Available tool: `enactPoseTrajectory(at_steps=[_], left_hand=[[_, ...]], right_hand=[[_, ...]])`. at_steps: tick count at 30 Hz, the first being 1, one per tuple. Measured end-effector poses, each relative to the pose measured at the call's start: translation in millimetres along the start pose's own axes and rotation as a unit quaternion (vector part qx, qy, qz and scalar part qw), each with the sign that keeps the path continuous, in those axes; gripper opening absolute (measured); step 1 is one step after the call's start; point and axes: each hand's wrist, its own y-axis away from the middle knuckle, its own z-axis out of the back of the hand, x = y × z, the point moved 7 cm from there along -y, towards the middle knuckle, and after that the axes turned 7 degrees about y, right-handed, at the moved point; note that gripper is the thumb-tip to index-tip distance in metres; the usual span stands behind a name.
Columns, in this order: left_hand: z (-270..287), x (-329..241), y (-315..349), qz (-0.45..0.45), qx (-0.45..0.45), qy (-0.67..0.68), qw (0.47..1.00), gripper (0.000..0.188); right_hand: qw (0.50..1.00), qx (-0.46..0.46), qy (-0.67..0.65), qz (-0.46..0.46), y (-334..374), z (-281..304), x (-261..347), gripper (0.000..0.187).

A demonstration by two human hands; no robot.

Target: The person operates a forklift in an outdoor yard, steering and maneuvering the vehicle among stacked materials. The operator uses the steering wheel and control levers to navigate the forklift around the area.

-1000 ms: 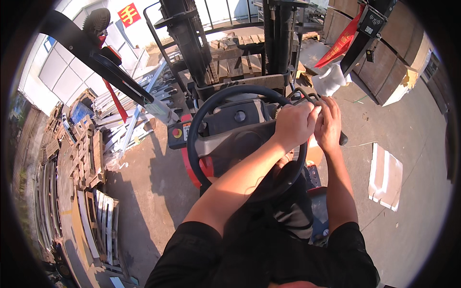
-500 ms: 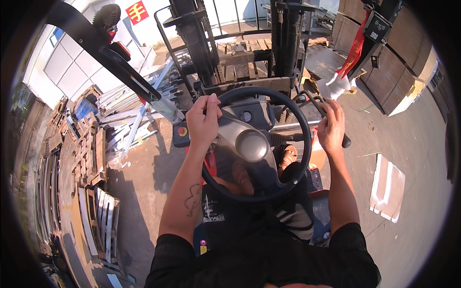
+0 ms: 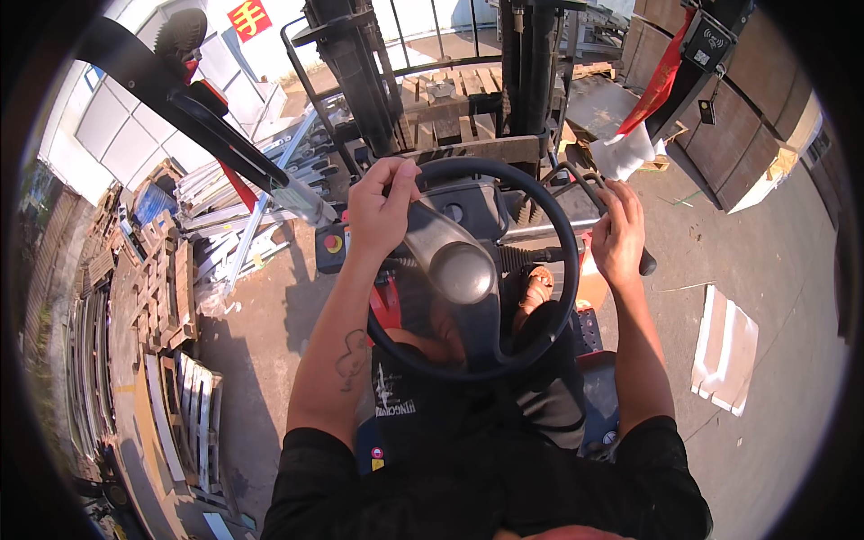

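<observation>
Forklift: I sit at its controls; the dark mast (image 3: 362, 85) stands in the upper middle of the frame, with a slatted wooden pallet (image 3: 463, 81) showing between its posts. I cannot tell whether the forks are under it.
Stacked boxes (image 3: 720, 148): big and brown, upper right, beyond the right-hand post of the cab.
Pallet pile (image 3: 162, 292): left edge of the frame, well apart from the machine.
Cardboard sheet (image 3: 724, 351): flat on the floor, right side.
Steering wheel (image 3: 570, 225): middle of the frame, under my left hand at its upper left. I judge that steering is the step in hand.
Left hand (image 3: 380, 211): fingers curled shut at the wheel rim; whatever lies inside my palm is hidden. The next move probably calls for a smooth, small turn from here, eyes on the mast.
Right hand (image 3: 619, 232): at the levers (image 3: 589, 187), right of the wheel, fingers bent together over them; I cannot tell how firmly they grip. I'd want it ready there.
Red button (image 3: 334, 244): left of the wheel, untouched.
</observation>
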Motion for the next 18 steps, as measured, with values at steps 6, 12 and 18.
enactPoseTrajectory(at_steps=[6,12,18], left_hand=[[28,21,3,-0.014,0.044,0.051,0.998,0.037],[72,81,17,0.098,0.053,0.085,0.990,0.058],[94,141,58,0.226,0.007,0.171,0.959,0.062]], right_hand=[[1.000,-0.005,-0.004,0.004,1,0,4,0.059],[1.000,-0.005,-0.012,0.004,3,-1,6,0.058],[1.000,0.001,-0.013,0.000,1,-1,8,0.059]])
